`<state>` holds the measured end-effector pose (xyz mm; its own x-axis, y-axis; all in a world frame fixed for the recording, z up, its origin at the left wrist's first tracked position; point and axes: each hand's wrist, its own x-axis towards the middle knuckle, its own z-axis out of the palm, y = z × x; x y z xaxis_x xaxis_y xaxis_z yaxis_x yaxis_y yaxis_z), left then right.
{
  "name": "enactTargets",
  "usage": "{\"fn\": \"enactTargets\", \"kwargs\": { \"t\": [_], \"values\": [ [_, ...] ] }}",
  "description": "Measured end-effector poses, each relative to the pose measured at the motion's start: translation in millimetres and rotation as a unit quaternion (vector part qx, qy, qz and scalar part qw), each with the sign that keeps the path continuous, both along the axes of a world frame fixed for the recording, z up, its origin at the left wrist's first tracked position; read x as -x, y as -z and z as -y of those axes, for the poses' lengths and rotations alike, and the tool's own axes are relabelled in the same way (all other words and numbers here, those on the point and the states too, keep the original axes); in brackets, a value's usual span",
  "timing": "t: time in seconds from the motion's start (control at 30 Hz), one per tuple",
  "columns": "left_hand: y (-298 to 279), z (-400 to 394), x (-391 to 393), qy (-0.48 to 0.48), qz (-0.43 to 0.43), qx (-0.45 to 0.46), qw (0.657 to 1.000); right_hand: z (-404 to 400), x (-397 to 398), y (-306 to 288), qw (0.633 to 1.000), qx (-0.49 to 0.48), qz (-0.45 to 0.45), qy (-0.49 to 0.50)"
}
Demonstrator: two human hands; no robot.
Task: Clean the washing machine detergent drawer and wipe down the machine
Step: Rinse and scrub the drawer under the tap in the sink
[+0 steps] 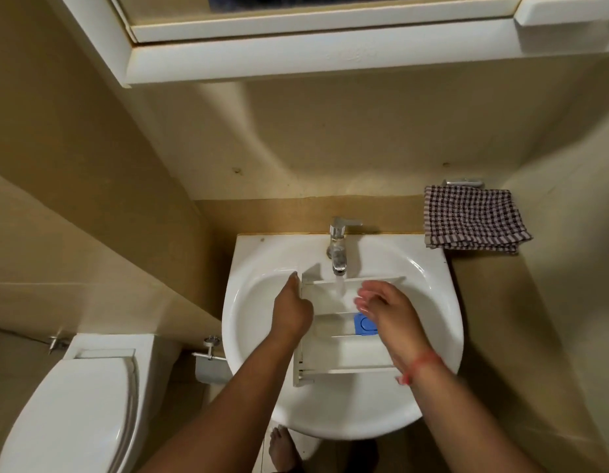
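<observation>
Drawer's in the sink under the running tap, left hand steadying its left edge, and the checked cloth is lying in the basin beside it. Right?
Not quite: the checked cloth is not in the basin; the head view shows it hanging on the wall right of the tap. The rest holds: the detergent drawer sits in the sink under running water, left hand at its left edge.
</observation>
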<state>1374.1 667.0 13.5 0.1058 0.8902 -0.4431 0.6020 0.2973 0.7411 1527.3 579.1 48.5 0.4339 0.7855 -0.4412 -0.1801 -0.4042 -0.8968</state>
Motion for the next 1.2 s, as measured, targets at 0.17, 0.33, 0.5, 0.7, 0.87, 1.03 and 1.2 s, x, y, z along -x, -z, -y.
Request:
{"fn": "enactTargets", "kwargs": {
  "t": [0.17,0.33,0.5,0.7,0.87,1.03,1.2],
  "values": [
    [1.7,-2.7,-5.4,-0.004,0.012,0.020,1.000,-75.8,-1.9,26.6,0.933,0.056,-0.339,0.106],
    [4.6,-6.0,-4.4,-0.021,0.039,0.034,0.998,-75.4,-3.1,41.4,0.920,0.061,-0.383,0.055],
    [13.1,-9.7,-4.5,-0.018,0.031,0.046,0.998,-55.3,31.0,35.1,0.871,0.121,0.227,-0.419],
    [17.8,-7.2,-6.4,-0.006,0.040,0.046,0.998,-18.7,25.4,42.3,0.716,0.142,0.427,-0.534],
    [16.2,-1.3,-13.5,0.023,0.063,0.064,0.996,-0.2,-0.4,17.8,0.750,0.104,0.509,-0.410],
    [10.7,-4.9,-15.9,0.046,0.065,0.073,0.994,4.5,-52.0,22.5,0.785,0.047,0.567,-0.247],
    [4.5,-13.4,-14.3,0.129,0.046,0.087,0.987,-10.4,-86.2,11.0,0.680,0.201,0.590,-0.387]
  ]
}}
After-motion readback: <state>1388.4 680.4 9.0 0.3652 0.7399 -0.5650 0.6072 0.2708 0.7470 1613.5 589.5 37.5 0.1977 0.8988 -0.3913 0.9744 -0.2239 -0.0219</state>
